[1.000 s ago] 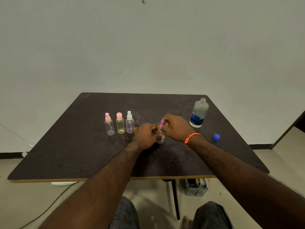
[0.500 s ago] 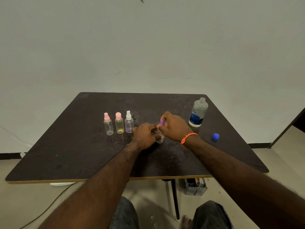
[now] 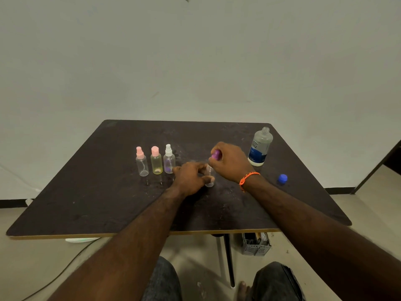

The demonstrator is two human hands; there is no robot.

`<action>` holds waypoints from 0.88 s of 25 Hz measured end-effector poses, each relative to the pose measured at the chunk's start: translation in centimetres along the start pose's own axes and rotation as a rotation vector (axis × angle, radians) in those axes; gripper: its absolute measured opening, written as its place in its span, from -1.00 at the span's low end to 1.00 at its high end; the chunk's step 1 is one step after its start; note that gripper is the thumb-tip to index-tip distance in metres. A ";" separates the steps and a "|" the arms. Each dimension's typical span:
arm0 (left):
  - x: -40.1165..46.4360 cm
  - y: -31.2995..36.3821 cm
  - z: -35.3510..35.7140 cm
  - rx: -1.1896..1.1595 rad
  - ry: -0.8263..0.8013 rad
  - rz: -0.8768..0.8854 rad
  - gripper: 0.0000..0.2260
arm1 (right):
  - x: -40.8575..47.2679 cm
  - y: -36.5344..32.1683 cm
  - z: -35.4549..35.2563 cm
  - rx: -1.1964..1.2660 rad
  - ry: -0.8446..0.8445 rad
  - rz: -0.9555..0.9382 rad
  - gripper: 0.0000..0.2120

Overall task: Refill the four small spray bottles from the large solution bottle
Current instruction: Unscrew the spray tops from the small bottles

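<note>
Left hand (image 3: 191, 178) pinches the small clear bottle (image 3: 210, 178) mid-surface, right hand (image 3: 231, 161) grips the purple spray cap (image 3: 216, 154); best lift it straight up, bottle steady.

Dark table (image 3: 91, 205), pale wall (image 3: 195, 61)

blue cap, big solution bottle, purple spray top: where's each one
blue cap (image 3: 282, 178), head view, on its top face
large solution bottle (image 3: 259, 148), head view, on its label
purple spray top (image 3: 216, 154), head view, on the part showing past the right hand
</note>
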State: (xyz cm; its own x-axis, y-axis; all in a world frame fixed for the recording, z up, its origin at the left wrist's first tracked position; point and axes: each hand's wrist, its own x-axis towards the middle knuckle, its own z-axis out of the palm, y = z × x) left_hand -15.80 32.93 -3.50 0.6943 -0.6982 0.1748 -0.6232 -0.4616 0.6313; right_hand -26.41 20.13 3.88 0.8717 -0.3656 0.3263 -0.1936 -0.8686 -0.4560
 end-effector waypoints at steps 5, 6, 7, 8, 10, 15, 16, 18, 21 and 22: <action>-0.1 0.1 -0.3 -0.015 0.000 0.008 -0.78 | 0.1 0.4 -4.0 0.175 0.412 0.111 -0.93; -0.2 0.1 -0.4 -0.027 0.005 0.016 -0.79 | -0.4 1.1 -4.6 0.212 0.491 0.161 -0.94; -0.2 0.2 -0.4 -0.038 0.008 0.022 -0.79 | -1.2 2.3 -5.0 0.225 0.551 0.217 -0.94; -0.2 0.2 -0.4 -0.041 0.015 0.025 -0.79 | -2.1 3.7 -5.0 0.216 0.588 0.274 -0.93; -0.2 0.3 -0.4 -0.032 0.010 0.041 -0.83 | -4.3 6.9 -4.0 0.126 0.576 0.414 -0.88; 0.2 -0.3 -0.1 -0.040 -0.007 0.066 -0.87 | -7.2 11.8 -0.9 -0.323 0.342 0.614 -0.80; 0.2 -0.3 -0.1 -0.050 -0.009 0.060 -0.82 | -7.3 12.0 -0.7 -0.373 0.319 0.626 -0.77; 0.1 -0.2 -0.1 -0.055 -0.004 0.057 -0.72 | -7.3 12.6 -0.3 -0.436 0.297 0.646 -0.71; 0.2 -0.5 0.1 -0.085 0.002 0.065 -0.65 | -7.2 13.3 -0.2 -0.438 0.288 0.653 -0.67; 0.1 -0.5 0.1 -0.093 -0.003 0.058 -0.64 | -7.2 13.4 -0.2 -0.431 0.282 0.651 -0.65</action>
State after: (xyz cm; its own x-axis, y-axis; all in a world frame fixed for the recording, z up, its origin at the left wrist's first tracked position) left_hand -15.43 33.03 -3.88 0.6566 -0.7242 0.2108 -0.6262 -0.3676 0.6876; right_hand -35.40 11.07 -4.39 0.3911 -0.8599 0.3280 -0.8262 -0.4850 -0.2865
